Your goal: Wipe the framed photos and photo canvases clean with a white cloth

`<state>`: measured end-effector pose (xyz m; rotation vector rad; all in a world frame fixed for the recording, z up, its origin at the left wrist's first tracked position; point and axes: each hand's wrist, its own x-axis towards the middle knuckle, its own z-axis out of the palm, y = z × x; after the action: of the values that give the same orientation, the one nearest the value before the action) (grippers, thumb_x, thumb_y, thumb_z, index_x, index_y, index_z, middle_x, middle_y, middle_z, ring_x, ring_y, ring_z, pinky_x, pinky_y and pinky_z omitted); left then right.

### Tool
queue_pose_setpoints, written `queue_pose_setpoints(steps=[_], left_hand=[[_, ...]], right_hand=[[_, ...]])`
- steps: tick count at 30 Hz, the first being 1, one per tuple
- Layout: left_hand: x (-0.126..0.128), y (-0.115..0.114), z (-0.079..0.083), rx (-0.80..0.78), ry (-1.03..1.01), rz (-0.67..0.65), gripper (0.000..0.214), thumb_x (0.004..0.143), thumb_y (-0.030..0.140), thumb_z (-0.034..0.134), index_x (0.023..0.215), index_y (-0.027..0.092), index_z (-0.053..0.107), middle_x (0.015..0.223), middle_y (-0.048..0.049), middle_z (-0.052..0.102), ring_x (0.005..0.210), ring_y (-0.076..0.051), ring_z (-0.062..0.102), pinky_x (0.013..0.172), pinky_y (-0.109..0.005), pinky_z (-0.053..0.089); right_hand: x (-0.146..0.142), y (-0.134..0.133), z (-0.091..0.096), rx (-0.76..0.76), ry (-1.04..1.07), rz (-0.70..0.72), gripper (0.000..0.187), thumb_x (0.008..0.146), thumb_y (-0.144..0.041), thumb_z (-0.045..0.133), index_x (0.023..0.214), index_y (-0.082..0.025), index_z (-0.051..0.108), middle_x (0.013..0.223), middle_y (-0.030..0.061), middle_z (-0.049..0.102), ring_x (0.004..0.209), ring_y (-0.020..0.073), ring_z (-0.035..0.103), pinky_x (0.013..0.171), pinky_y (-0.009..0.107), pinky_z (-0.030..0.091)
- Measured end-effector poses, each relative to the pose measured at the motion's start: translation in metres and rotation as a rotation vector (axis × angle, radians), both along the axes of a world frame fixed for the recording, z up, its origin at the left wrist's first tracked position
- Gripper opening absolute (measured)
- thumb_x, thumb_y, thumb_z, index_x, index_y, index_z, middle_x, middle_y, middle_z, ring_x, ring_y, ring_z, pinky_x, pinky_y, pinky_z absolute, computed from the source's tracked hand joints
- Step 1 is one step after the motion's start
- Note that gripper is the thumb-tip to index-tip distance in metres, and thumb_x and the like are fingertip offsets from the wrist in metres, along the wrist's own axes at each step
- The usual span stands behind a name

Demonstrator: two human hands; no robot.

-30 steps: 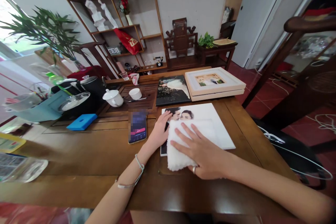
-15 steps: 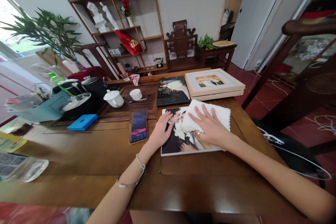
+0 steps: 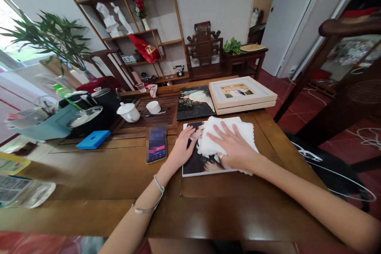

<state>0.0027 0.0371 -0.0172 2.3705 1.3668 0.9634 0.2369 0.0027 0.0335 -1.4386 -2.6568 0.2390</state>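
On a brown wooden tabletop [image 3: 113,182], a wedding photo [image 3: 196,164] lies flat near the front edge, a white cloth [image 3: 206,147] covering part of it. The right hand [image 3: 233,147] lies open on the cloth, fingers spread; the left hand [image 3: 181,149] rests unclenched on the photo's left side, thumb apart. A phone [image 3: 156,149] lies left of the photo, and a dark picture [image 3: 195,105] and boxed frames [image 3: 244,105] sit behind it.

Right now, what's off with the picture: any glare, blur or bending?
Head view: pale glare on the table's near edge; window washed out at far left. Same head view: shelf leans, likely lens distortion; phone partly pixelated; left hand, right hand and cloth fairly clear.
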Motion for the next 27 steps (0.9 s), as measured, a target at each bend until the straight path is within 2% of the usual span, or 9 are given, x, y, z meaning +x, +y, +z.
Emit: queue_pose_setpoints(steps=[4, 7, 9, 13, 17, 20, 24, 27], left_hand=[[0.002, -0.001, 0.001, 0.006, 0.0, 0.011, 0.037, 0.094, 0.025, 0.047, 0.127, 0.013, 0.054, 0.137, -0.0181, 0.053, 0.132, -0.026, 0.046, 0.112, -0.048, 0.037], [0.002, -0.002, 0.001, 0.005, -0.003, 0.015, 0.036, 0.094, 0.025, 0.047, 0.127, 0.014, 0.054, 0.137, -0.0175, 0.053, 0.132, -0.026, 0.046, 0.112, -0.048, 0.037], [0.002, -0.002, 0.001, 0.003, -0.008, 0.012, 0.036, 0.094, 0.025, 0.047, 0.127, 0.015, 0.054, 0.138, -0.0168, 0.053, 0.133, -0.026, 0.046, 0.112, -0.048, 0.036], [-0.001, 0.0, -0.001, -0.007, -0.015, -0.012, 0.038, 0.092, 0.021, 0.046, 0.128, 0.015, 0.053, 0.139, -0.0172, 0.051, 0.133, -0.027, 0.046, 0.113, -0.051, 0.035], [-0.003, 0.001, -0.002, -0.016, -0.025, -0.04, 0.04, 0.09, 0.018, 0.046, 0.129, 0.017, 0.053, 0.14, -0.0161, 0.05, 0.133, -0.027, 0.045, 0.113, -0.052, 0.034], [-0.002, 0.001, -0.001, -0.021, -0.015, -0.022, 0.038, 0.092, 0.021, 0.046, 0.128, 0.015, 0.053, 0.14, -0.0171, 0.051, 0.133, -0.027, 0.045, 0.113, -0.051, 0.034], [0.001, -0.001, 0.0, -0.017, -0.018, 0.005, 0.036, 0.093, 0.024, 0.047, 0.127, 0.015, 0.054, 0.139, -0.0174, 0.052, 0.132, -0.026, 0.046, 0.112, -0.05, 0.035], [0.002, -0.001, 0.0, -0.008, -0.009, 0.009, 0.036, 0.093, 0.024, 0.047, 0.127, 0.014, 0.054, 0.138, -0.018, 0.052, 0.133, -0.027, 0.046, 0.112, -0.049, 0.036]], right_hand=[[0.01, 0.02, -0.005, 0.063, -0.031, -0.123, 0.069, 0.084, -0.031, 0.049, 0.15, -0.021, 0.032, 0.157, 0.0154, 0.022, 0.144, 0.041, 0.007, 0.111, 0.066, 0.008], [0.008, 0.009, -0.003, 0.044, -0.053, -0.104, 0.071, 0.082, -0.029, 0.05, 0.15, -0.02, 0.031, 0.158, 0.0163, 0.019, 0.144, 0.0424, 0.004, 0.11, 0.068, 0.007], [0.001, -0.007, -0.001, 0.023, -0.05, -0.037, 0.075, 0.08, -0.026, 0.052, 0.151, -0.019, 0.03, 0.158, 0.0167, 0.017, 0.144, 0.0426, 0.0, 0.109, 0.069, 0.005], [-0.015, -0.042, 0.003, -0.009, 0.015, 0.19, 0.082, 0.075, -0.025, 0.057, 0.151, -0.019, 0.028, 0.159, 0.0168, 0.015, 0.144, 0.0398, -0.004, 0.11, 0.067, 0.0], [-0.018, -0.047, 0.006, -0.051, 0.058, 0.275, 0.081, 0.075, -0.028, 0.059, 0.15, -0.022, 0.03, 0.159, 0.0145, 0.017, 0.145, 0.0367, -0.002, 0.112, 0.065, 0.0], [-0.011, -0.029, 0.006, -0.055, 0.052, 0.199, 0.076, 0.079, -0.027, 0.056, 0.15, -0.024, 0.031, 0.159, 0.0114, 0.019, 0.146, 0.034, 0.002, 0.113, 0.062, 0.002], [-0.001, -0.001, 0.004, -0.03, -0.001, 0.002, 0.072, 0.081, -0.027, 0.053, 0.15, -0.022, 0.033, 0.159, 0.0122, 0.019, 0.145, 0.0369, 0.003, 0.112, 0.064, 0.004], [0.003, 0.007, 0.002, 0.0, -0.024, -0.069, 0.07, 0.082, -0.027, 0.051, 0.15, -0.022, 0.033, 0.159, 0.0126, 0.02, 0.145, 0.0383, 0.003, 0.111, 0.065, 0.005]])
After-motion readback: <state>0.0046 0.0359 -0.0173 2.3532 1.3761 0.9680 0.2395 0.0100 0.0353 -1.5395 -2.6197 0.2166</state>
